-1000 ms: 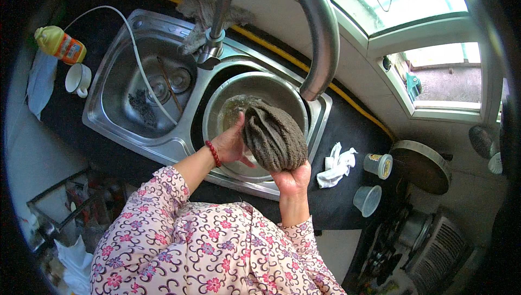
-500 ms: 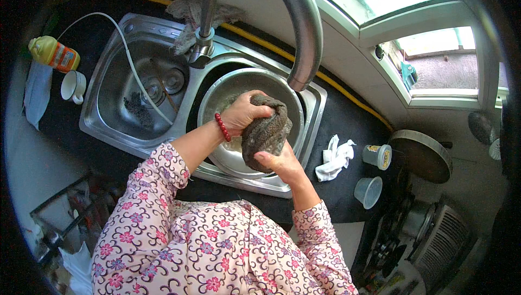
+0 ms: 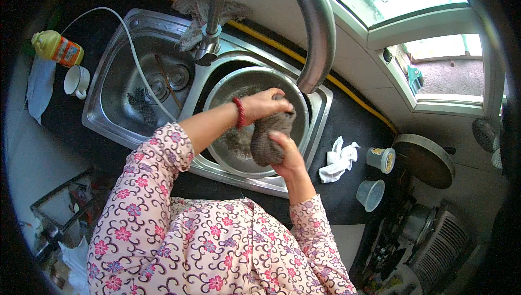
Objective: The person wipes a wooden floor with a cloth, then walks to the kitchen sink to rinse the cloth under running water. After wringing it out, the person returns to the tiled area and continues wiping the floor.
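A wet grey-brown cloth (image 3: 267,139) is bunched up between my two hands, over a round metal basin (image 3: 227,90) with some water in it. My left hand (image 3: 264,105), below a red bead bracelet, grips the cloth's upper end. Lower down, my right hand (image 3: 290,157) is closed round the other side, its thumb pressed on top. Some of the fingers are hidden behind the cloth. The basin sits in the right bowl of a steel double sink (image 3: 93,111).
A large curved faucet (image 3: 319,40) arches just above and right of my hands. In the left bowl (image 3: 119,67) lie a white hose (image 3: 135,59) and a thin stick. A yellow bottle (image 3: 58,49) and white mug (image 3: 76,80) stand left; a white cloth (image 3: 338,160) and tubs (image 3: 370,194) lie right.
The cloth looks more tightly bunched and hangs straighter between my hands. Both hands still grip it, with their holds shifted a little. The whole view has moved slightly.
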### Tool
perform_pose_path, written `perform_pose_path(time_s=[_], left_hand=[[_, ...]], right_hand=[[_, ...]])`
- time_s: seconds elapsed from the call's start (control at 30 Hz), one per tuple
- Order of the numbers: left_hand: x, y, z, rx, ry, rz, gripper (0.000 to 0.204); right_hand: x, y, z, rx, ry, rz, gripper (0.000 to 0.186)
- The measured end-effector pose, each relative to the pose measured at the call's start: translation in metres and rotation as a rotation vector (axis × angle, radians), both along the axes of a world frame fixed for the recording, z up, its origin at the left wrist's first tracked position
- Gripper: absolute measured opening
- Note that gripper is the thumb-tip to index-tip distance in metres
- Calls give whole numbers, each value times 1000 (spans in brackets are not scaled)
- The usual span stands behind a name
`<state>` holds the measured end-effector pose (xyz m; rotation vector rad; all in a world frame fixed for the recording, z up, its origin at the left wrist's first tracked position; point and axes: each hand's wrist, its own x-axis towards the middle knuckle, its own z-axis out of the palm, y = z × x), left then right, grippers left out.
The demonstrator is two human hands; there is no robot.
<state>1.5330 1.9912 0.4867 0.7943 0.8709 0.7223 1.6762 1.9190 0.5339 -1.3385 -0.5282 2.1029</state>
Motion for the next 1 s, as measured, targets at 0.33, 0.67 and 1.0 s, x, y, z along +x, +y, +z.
perform_pose_path(time_s=[0.33, 0.67, 1.0], left_hand=[[0, -15, 49, -172, -973, -76, 53], [-19, -17, 97, 53, -424, 9, 29], [8, -29, 11, 495, 431, 144, 28]], right_hand=[[-2, -19, 43, -206, 656, -208, 73], [22, -7, 69, 277, 267, 228, 87], [9, -9, -36, 572, -684, 396, 46]])
